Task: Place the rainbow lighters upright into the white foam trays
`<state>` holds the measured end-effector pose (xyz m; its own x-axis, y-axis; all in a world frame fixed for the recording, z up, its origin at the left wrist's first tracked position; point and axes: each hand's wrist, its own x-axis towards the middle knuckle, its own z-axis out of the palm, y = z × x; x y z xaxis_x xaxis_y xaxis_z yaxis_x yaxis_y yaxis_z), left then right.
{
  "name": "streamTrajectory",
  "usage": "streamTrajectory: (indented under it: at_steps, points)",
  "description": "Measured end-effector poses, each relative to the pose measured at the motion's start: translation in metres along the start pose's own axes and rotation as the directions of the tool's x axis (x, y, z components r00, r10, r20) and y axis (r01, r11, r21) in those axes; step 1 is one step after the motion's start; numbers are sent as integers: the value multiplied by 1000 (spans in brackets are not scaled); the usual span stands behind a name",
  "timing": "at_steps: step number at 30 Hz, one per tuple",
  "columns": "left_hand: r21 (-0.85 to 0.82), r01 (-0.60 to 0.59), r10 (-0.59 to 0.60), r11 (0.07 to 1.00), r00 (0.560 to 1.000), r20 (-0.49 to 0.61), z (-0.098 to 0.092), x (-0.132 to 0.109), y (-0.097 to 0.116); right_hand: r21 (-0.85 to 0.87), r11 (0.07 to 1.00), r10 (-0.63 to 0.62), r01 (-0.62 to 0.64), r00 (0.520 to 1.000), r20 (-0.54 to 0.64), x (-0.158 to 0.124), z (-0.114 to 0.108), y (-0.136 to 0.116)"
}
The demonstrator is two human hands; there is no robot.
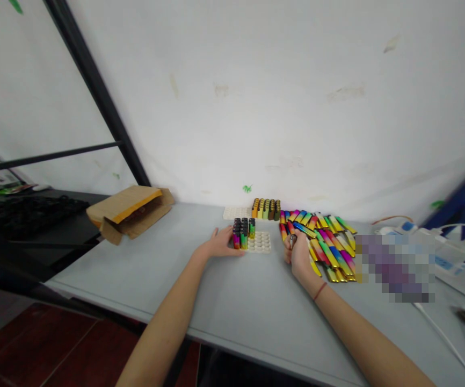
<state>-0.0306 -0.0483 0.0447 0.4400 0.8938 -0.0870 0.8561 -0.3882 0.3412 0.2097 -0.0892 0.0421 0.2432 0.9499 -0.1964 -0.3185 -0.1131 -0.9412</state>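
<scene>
My left hand (218, 244) rests at the left end of a white tray with round holes (261, 242), fingers stretched out and thumb along its front edge. Several rainbow-coloured cylinders with black tops (241, 234), which look like lighters, stand upright in the tray's left part, touching or close to my fingers. Over the left edge of a pile of shiny rainbow and gold lighter-like pieces (331, 250), my right hand (300, 255) is closed on a lighter-like piece (292, 239). Its dark metallic end sticks out above my fist; the rest is hidden by my fingers.
Behind stands a second white tray (236, 213) with yellow, green and brown upright pieces (266, 208). An open cardboard box (131, 212) lies at the left. White cables (444, 328) and power strips (453, 263) are at the right. The wall (256, 107) borders the grey table (240, 301).
</scene>
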Motion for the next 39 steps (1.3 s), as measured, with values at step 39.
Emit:
streamTrajectory:
  at_steps: [39]
  points:
    - [-44,10,-11,999,1000,-13,2,-1,1,-561,328,-470,760,647,601,3,22,14]
